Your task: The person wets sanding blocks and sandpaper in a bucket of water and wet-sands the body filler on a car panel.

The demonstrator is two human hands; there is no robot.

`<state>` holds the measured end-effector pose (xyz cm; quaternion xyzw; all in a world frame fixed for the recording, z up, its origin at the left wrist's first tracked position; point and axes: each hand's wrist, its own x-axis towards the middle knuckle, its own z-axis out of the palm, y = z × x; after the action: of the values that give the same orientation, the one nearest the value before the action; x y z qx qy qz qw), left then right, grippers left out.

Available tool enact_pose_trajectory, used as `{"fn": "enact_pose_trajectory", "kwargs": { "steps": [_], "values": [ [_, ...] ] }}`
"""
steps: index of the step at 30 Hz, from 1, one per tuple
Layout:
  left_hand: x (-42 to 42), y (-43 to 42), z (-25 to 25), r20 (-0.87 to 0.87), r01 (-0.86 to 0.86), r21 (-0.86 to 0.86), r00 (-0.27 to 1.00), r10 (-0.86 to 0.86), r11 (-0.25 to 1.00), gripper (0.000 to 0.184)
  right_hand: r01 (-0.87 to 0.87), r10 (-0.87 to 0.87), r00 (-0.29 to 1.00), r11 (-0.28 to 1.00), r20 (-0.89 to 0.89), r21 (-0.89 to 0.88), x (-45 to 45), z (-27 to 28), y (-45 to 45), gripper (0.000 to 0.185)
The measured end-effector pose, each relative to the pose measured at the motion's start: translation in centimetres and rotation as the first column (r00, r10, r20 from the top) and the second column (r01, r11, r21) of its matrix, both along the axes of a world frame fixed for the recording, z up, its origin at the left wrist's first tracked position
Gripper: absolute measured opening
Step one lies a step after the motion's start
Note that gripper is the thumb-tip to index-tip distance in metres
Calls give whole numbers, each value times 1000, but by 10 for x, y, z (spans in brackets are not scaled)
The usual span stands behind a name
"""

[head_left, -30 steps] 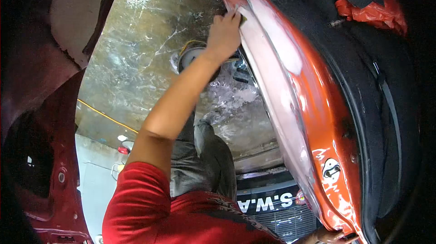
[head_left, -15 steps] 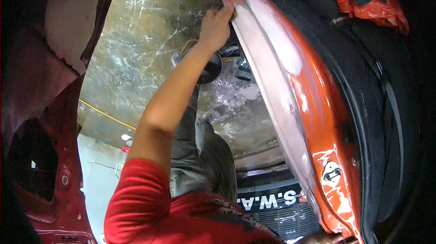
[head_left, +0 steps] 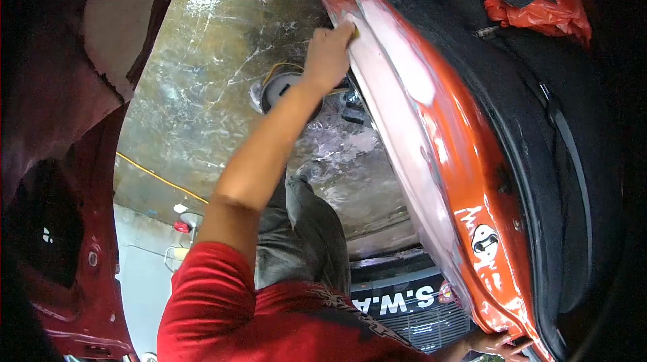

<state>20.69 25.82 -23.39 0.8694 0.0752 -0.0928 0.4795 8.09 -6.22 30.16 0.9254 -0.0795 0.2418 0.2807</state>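
Note:
My left hand (head_left: 329,58) reaches to the upper end of a car-body door frame. Its fingers are pinched around a small yellowish piece (head_left: 354,30), mostly hidden, pressed against the panel. Under it runs a long pale, dull patch (head_left: 391,106) along the edge of the orange door frame (head_left: 465,139). A second whitish patch (head_left: 408,58) lies beside it. My right hand (head_left: 499,345) rests at the lower right on the orange metal, fingers stretched out and partly cut off by the frame. Near it sits a metal door striker (head_left: 485,244).
A dark red door (head_left: 81,247) stands at the left. Black seal and trim (head_left: 519,139) line the right, with a red plastic bag (head_left: 542,15) above. On the stained floor (head_left: 209,79) are a round bucket-like container (head_left: 275,92) and a yellow cable (head_left: 162,178).
My left hand has shifted slightly down and right along the pale patch, its fingers now further onto the panel. The view has moved a little, and more of my right hand shows.

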Motion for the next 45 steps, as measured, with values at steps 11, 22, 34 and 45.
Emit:
{"fn": "enact_pose_trajectory", "kwargs": {
  "steps": [11,22,34,45],
  "values": [
    [-10,-19,100,-149,26,31,989,-21,999,45,-43,40,999,996,35,80,-8,8,-16,79],
    [-94,-93,239,92,27,97,995,-36,995,62,-177,179,983,981,-26,74,-3,10,-12,75],
    [-158,-76,302,-174,-136,-498,983,55,856,48,-370,389,921,901,-40,227,-12,17,-7,60],
    [-236,-65,354,-155,-310,-412,950,270,857,55,583,641,705,-282,-302,762,-57,-158,153,39]
  ]
}}
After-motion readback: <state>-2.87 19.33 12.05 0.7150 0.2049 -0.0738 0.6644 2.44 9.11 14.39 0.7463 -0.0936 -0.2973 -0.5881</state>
